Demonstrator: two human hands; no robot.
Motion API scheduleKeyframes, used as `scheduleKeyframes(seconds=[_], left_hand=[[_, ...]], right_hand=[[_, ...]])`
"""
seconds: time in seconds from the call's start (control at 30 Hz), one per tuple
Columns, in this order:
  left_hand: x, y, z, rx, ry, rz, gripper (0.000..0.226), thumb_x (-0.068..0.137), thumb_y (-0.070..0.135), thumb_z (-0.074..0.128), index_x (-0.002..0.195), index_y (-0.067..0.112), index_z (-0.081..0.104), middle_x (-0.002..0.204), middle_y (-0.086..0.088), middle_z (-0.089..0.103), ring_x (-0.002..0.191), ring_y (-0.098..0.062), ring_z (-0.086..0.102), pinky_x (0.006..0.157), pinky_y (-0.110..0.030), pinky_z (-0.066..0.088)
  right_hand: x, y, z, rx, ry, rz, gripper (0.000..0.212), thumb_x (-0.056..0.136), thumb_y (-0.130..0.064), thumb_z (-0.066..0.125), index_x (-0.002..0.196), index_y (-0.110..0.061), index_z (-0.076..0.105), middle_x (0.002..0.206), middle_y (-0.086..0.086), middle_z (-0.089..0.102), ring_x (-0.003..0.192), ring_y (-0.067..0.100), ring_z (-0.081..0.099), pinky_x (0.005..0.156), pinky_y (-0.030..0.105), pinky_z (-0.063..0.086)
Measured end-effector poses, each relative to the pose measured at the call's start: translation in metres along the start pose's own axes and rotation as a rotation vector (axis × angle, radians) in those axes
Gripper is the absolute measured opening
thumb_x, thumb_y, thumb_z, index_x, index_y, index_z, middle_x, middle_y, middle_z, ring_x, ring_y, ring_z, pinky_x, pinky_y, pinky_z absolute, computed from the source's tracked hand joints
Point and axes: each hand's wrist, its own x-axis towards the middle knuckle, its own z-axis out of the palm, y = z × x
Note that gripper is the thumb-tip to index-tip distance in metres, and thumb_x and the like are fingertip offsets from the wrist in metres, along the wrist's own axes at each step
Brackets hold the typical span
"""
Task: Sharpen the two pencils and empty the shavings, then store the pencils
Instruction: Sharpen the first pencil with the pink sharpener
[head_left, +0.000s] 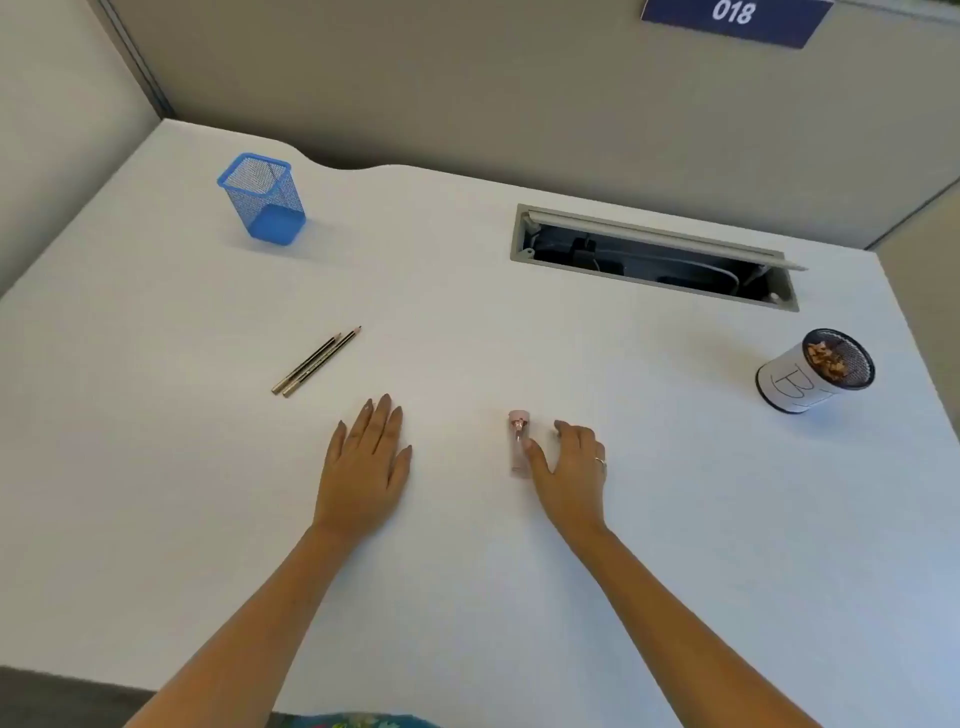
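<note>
Two dark pencils (316, 360) lie side by side on the white desk, tips pointing up and right, a short way beyond my left hand. My left hand (367, 464) rests flat on the desk, fingers spread, holding nothing. A small pink sharpener (518, 441) with a clear shavings tube lies on its side in front of me. My right hand (570, 470) is beside it, thumb touching its side, fingers apart and not closed around it. A blue mesh pencil cup (262, 199) stands at the far left, with nothing in it.
A black mesh cup (814, 372) wrapped in white paper stands at the right edge, holding pencil shavings. An open cable hatch (655, 256) is cut into the desk at the back right. Grey partition walls close the back and sides.
</note>
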Motion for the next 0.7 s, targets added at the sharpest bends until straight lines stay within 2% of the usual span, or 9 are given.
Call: scheduleKeyframes(seconds=[0.1, 0.23, 0.33, 0.4, 0.43, 0.5, 0.6, 0.7], left_hand=[[0.003, -0.002, -0.004, -0.012, -0.013, -0.018, 0.056, 0.098, 0.037, 0.029, 0.147, 0.013, 0.039, 0.158, -0.006, 0.033, 0.146, -0.024, 0.029, 0.114, -0.048, 0.026], [0.004, -0.004, -0.005, -0.067, -0.088, 0.001, 0.054, 0.095, 0.036, 0.032, 0.141, 0.012, 0.047, 0.154, -0.009, 0.039, 0.142, -0.029, 0.037, 0.109, -0.052, 0.033], [0.01, -0.009, -0.014, -0.203, -0.174, 0.002, 0.052, 0.096, 0.034, 0.035, 0.143, 0.015, 0.045, 0.158, -0.006, 0.031, 0.147, -0.028, 0.026, 0.114, -0.051, 0.024], [0.015, -0.018, -0.028, -0.41, -0.251, -0.046, 0.048, 0.1, 0.028, 0.043, 0.146, 0.017, 0.039, 0.158, 0.0, 0.03, 0.149, -0.02, 0.02, 0.118, -0.043, 0.017], [0.018, -0.019, -0.036, -0.552, -0.27, -0.105, 0.048, 0.1, 0.027, 0.046, 0.146, 0.017, 0.039, 0.155, 0.002, 0.036, 0.146, -0.017, 0.026, 0.118, -0.037, 0.021], [0.025, -0.023, -0.06, -0.884, -0.33, -0.273, 0.045, 0.099, 0.031, 0.051, 0.142, 0.021, 0.047, 0.142, 0.005, 0.052, 0.133, -0.011, 0.045, 0.108, -0.028, 0.033], [0.035, -0.03, -0.089, -1.173, -0.481, -0.351, 0.032, 0.098, 0.04, 0.05, 0.124, 0.026, 0.063, 0.12, 0.005, 0.07, 0.11, -0.008, 0.065, 0.093, -0.031, 0.05], [0.036, -0.04, -0.109, -1.315, -0.525, -0.363, 0.031, 0.097, 0.041, 0.051, 0.114, 0.022, 0.07, 0.101, 0.001, 0.076, 0.096, -0.012, 0.071, 0.08, -0.03, 0.057]], right_hand=[[0.004, -0.023, 0.01, -0.028, -0.037, 0.031, 0.053, 0.086, -0.05, 0.057, 0.123, -0.012, 0.054, 0.12, 0.008, 0.052, 0.114, 0.029, 0.047, 0.095, 0.04, 0.039], [0.011, -0.044, 0.027, -0.024, -0.042, 0.064, 0.031, 0.085, -0.029, 0.059, 0.107, -0.008, 0.059, 0.104, 0.01, 0.058, 0.097, 0.031, 0.056, 0.082, 0.039, 0.045], [0.011, -0.065, 0.032, 0.102, -0.083, 0.106, 0.019, 0.084, -0.028, 0.059, 0.088, -0.01, 0.063, 0.086, 0.007, 0.061, 0.08, 0.026, 0.059, 0.069, 0.034, 0.044], [0.006, -0.088, 0.037, 0.253, -0.164, 0.124, 0.019, 0.085, -0.031, 0.06, 0.084, -0.012, 0.064, 0.082, 0.004, 0.064, 0.075, 0.019, 0.06, 0.066, 0.03, 0.047], [0.002, -0.097, 0.037, 0.356, -0.219, 0.136, 0.015, 0.086, -0.03, 0.062, 0.088, -0.015, 0.064, 0.083, 0.0, 0.065, 0.075, 0.014, 0.06, 0.065, 0.024, 0.048], [-0.007, -0.12, 0.04, 0.585, -0.351, 0.162, 0.011, 0.088, -0.025, 0.064, 0.097, -0.02, 0.066, 0.09, -0.004, 0.066, 0.08, 0.009, 0.061, 0.065, 0.016, 0.049], [-0.019, -0.144, 0.048, 0.802, -0.448, 0.157, 0.022, 0.086, -0.02, 0.068, 0.107, -0.015, 0.069, 0.101, 0.001, 0.073, 0.092, 0.013, 0.068, 0.079, 0.024, 0.054], [-0.03, -0.162, 0.056, 0.834, -0.382, 0.155, 0.025, 0.08, -0.019, 0.075, 0.103, -0.013, 0.069, 0.096, 0.004, 0.076, 0.091, 0.016, 0.072, 0.08, 0.028, 0.057]])
